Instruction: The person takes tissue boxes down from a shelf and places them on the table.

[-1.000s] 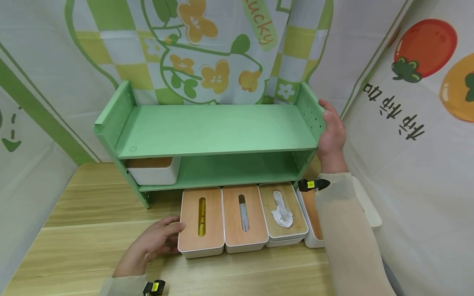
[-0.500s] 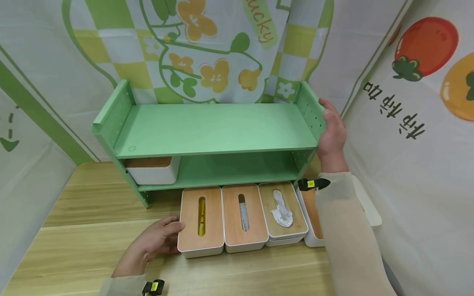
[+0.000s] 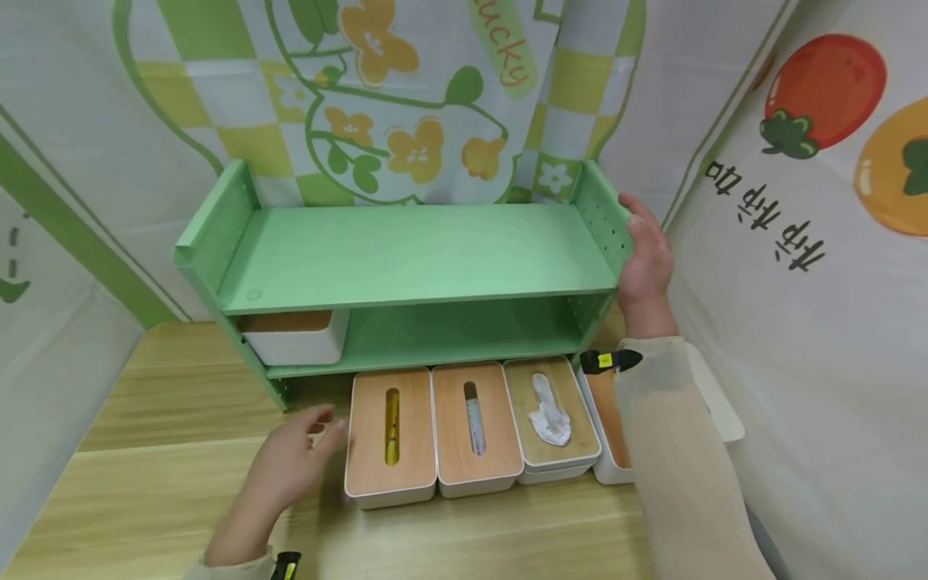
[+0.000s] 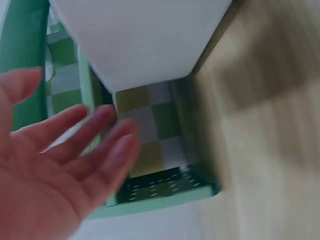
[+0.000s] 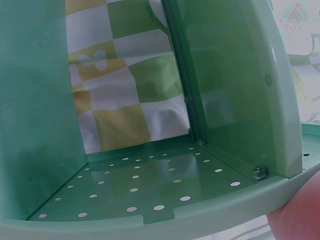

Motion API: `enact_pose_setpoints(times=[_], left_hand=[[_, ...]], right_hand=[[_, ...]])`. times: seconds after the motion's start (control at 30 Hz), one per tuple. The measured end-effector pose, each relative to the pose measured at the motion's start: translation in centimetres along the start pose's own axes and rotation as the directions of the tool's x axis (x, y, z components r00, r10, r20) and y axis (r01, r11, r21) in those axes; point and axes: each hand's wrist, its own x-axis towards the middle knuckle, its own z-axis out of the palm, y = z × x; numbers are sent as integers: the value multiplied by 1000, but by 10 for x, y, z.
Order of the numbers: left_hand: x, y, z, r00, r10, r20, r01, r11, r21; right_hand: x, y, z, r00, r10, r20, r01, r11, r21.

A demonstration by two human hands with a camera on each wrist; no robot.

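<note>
My left hand (image 3: 290, 459) hovers over the table just left of a white tissue box with a wooden lid (image 3: 391, 427), a gap between them. Its fingers (image 4: 112, 150) are spread and loosely bent in the left wrist view, holding nothing. The box's white side (image 4: 140, 45) stands above them there. My right hand (image 3: 647, 262) rests against the outer face of the green shelf's right side panel (image 3: 602, 217), its fingertips right at the upper edge. The panel's holes show in the right wrist view, with only a bit of the hand at the lower right.
Beside the first box stand a second wooden-lidded box (image 3: 477, 427) and a third (image 3: 553, 415) with a white tissue poking out. Another white box (image 3: 612, 419) is partly behind my right sleeve. A white box (image 3: 297, 338) sits on the lower shelf at left. Printed curtains surround the table.
My left hand has let go of the leftmost tissue box and moved away to the left. My right hand stays on the shelf's side; the boxes stay in place.
</note>
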Motion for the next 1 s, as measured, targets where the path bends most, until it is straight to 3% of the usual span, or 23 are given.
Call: enact_pose_setpoints(times=[0.07,0.13,0.2,0.33,0.37,0.4,0.43,0.47,0.5,0.57,0.63,0.7,0.73,0.8,0.9,0.93,0.97,1.0], left_hand=[[-2,3,-5,988,100,-120,-94,994,58],[-3,6,-9,946,220,-239,-199,974,109],[-2,9,-13,874,345,-342,-306,938,165],[8,11,-22,688,561,-460,-483,828,286],[12,11,-25,654,596,-466,-508,802,313],[15,12,-28,630,622,-465,-524,782,337],[18,12,-31,616,641,-457,-531,767,360],[21,12,-34,610,654,-447,-532,756,381],[23,13,-37,614,658,-436,-523,753,399],[27,14,-43,643,654,-399,-500,753,428],[31,17,-50,684,636,-358,-468,759,453],[36,19,-54,709,626,-325,-452,757,472],[39,21,-56,714,625,-315,-449,754,480],[45,23,-59,704,639,-308,-456,740,494],[55,24,-61,677,666,-314,-470,719,512],[58,24,-62,679,664,-314,-467,720,514],[61,24,-63,692,653,-308,-456,725,516],[63,24,-63,719,629,-296,-435,739,515]], right_hand=[[0,0,1,1000,4,0,-4,1000,-8],[-1,0,1,1000,3,-2,-3,1000,-23],[-1,-1,2,1000,-1,-3,1,1000,-28],[-2,-2,2,1000,-7,-4,7,1000,-25],[-2,-2,2,1000,-11,-3,11,1000,-25],[-2,-2,2,1000,-13,-3,12,1000,-26],[-2,-2,3,1000,-13,-4,13,1000,-22],[-1,-2,3,1000,-16,-4,16,1000,-24],[-1,-2,3,1000,-14,-4,14,1000,-21],[-1,-1,2,1000,-10,-6,10,1000,-21],[-1,0,2,1000,-9,-9,9,1000,-26],[-1,0,2,1000,-14,-13,13,999,-41],[-1,0,2,1000,-17,-15,16,999,-44],[0,1,2,1000,-16,-19,15,999,-44],[1,1,1,1000,-8,-18,8,1000,-25],[1,1,1,1000,-3,-18,3,1000,-13],[1,1,1,1000,2,-16,-2,1000,-7],[1,1,1,1000,1,-14,-1,1000,-5]])
